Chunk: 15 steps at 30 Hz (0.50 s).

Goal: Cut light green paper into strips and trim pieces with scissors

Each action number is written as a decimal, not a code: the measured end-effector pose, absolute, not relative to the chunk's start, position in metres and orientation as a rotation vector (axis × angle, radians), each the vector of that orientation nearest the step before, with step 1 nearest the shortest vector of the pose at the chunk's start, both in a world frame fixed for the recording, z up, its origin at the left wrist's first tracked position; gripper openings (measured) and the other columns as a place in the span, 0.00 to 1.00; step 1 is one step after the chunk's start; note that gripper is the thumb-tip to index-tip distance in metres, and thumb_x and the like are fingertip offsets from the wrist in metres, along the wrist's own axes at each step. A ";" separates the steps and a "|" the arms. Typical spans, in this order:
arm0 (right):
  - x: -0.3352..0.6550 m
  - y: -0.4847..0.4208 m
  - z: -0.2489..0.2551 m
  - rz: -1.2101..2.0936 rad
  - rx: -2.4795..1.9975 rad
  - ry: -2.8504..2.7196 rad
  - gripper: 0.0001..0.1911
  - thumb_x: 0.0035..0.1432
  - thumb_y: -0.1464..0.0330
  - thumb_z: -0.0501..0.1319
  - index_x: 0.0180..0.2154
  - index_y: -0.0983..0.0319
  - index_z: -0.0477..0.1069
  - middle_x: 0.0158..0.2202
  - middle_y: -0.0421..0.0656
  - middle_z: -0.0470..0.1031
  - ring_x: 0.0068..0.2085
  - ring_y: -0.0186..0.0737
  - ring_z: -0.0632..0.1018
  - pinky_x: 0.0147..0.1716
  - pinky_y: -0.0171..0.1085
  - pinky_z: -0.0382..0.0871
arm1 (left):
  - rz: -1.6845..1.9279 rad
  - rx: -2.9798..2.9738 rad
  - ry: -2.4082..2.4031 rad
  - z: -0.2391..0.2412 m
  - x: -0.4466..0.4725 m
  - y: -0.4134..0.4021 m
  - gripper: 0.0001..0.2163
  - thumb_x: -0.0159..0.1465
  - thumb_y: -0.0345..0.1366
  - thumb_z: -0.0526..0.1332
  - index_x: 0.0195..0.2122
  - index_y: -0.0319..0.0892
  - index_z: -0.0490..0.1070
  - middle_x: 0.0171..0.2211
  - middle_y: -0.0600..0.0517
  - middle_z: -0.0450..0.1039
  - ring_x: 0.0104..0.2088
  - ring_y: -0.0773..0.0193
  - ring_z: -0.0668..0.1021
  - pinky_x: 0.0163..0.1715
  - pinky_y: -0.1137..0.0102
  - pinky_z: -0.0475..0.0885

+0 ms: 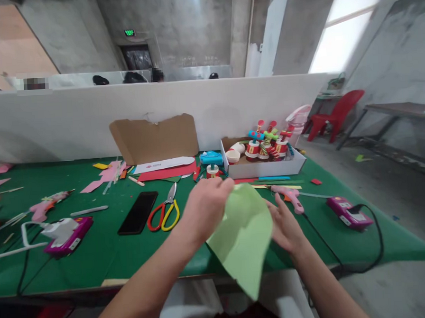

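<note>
A sheet of light green paper (245, 223) is bent in a curve in front of me, its lower corner hanging over the table's front edge. My left hand (212, 199) is closed on the sheet's upper left part, with the fingertips curled in. At the sheet's right edge is my right hand (285, 221), its visible fingers apart; some fingertips are hidden behind the paper, and whether they touch it I cannot tell. Left of my left hand lie scissors (164, 213) with one red and one yellow handle. A pink glue gun (289, 195) rests beyond my right hand.
On the green table (107, 259) lie a black phone (138, 212), purple power strips (350, 213) with trailing cables, and a second glue gun (46, 205). A white box (266, 168) holds several paper-cup figures. Coloured paper (166, 172) and cardboard (158, 140) stand near the white partition (141, 101).
</note>
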State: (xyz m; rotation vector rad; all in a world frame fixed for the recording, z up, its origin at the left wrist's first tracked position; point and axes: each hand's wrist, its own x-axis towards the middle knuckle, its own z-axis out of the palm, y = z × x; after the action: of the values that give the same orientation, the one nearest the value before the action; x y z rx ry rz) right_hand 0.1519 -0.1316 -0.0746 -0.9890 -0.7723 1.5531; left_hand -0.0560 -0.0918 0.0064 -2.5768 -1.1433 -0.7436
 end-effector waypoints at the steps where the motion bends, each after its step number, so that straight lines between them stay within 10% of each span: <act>1: 0.158 -0.135 -0.075 1.594 -0.980 -0.782 0.33 0.58 0.42 0.47 0.48 0.58 0.71 0.46 0.49 0.78 0.46 0.50 0.79 0.44 0.49 0.73 | -0.597 -2.612 -1.084 0.005 -0.043 -0.094 0.08 0.65 0.25 0.52 0.34 0.41 0.69 0.29 0.51 0.71 0.32 0.62 0.74 0.32 0.69 0.68; 5: 0.183 -0.139 -0.090 1.438 -1.130 -0.920 0.37 0.58 0.40 0.41 0.49 0.59 0.72 0.43 0.51 0.79 0.48 0.53 0.78 0.47 0.52 0.71 | -0.482 -2.627 -0.806 -0.008 -0.002 -0.107 0.05 0.66 0.29 0.53 0.37 0.40 0.68 0.38 0.47 0.72 0.38 0.58 0.74 0.36 0.64 0.70; 9: 0.200 -0.121 -0.116 1.000 -1.301 -1.148 0.23 0.55 0.49 0.57 0.44 0.57 0.75 0.47 0.49 0.77 0.51 0.53 0.75 0.55 0.51 0.65 | -0.801 -2.511 -0.637 -0.016 -0.001 -0.133 0.07 0.67 0.28 0.52 0.39 0.40 0.69 0.44 0.46 0.74 0.39 0.60 0.74 0.39 0.62 0.71; 15: 0.170 -0.071 -0.121 0.493 -1.279 -1.968 0.21 0.61 0.60 0.56 0.54 0.55 0.69 0.54 0.47 0.71 0.57 0.50 0.69 0.59 0.51 0.61 | -1.212 -2.567 -0.358 -0.029 -0.041 -0.172 0.09 0.63 0.25 0.52 0.34 0.37 0.72 0.35 0.45 0.77 0.38 0.61 0.76 0.42 0.63 0.73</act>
State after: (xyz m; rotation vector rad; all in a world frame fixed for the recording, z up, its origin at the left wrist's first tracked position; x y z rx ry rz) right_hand 0.1705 -0.0714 -0.1206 -1.2789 -1.9684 0.4930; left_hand -0.0407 -0.1717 -0.0294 -2.5669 -0.3584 -1.2124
